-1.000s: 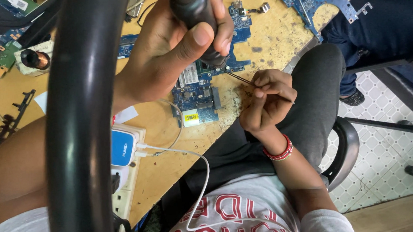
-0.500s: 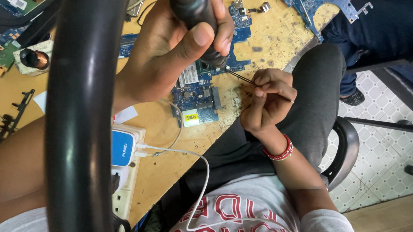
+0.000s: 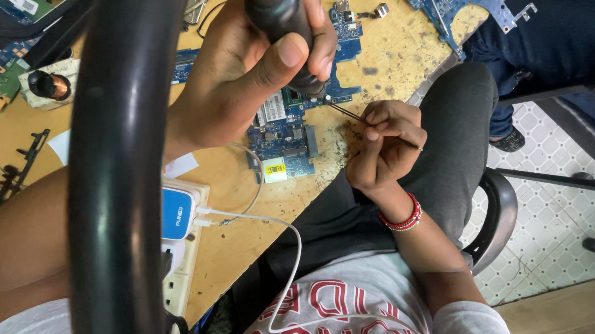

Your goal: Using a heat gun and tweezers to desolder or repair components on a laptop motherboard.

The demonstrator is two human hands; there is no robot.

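At upper centre, the left hand (image 3: 257, 73) is clenched round a thick black soldering-tool handle (image 3: 278, 17), tip down on the blue circuit board (image 3: 285, 130) lying flat on the yellow table (image 3: 400, 50). The right hand (image 3: 385, 141) pinches thin dark metal tweezers (image 3: 346, 112), long axis pointing up-left toward the tip. The board looks stiff, light and fragile, best held by its edges.

We saw a blue circuit board (image 3: 283, 130) with a small yellow patch lying on a yellowish, stained worktable (image 3: 400, 50). A red beaded bracelet (image 3: 402, 219) ringed the right wrist, near a white shirt (image 3: 347, 308) with red lettering. The black tool (image 3: 280, 23) and a white cable (image 3: 273, 220) stood out, above pale patterned floor tiles (image 3: 557, 240).
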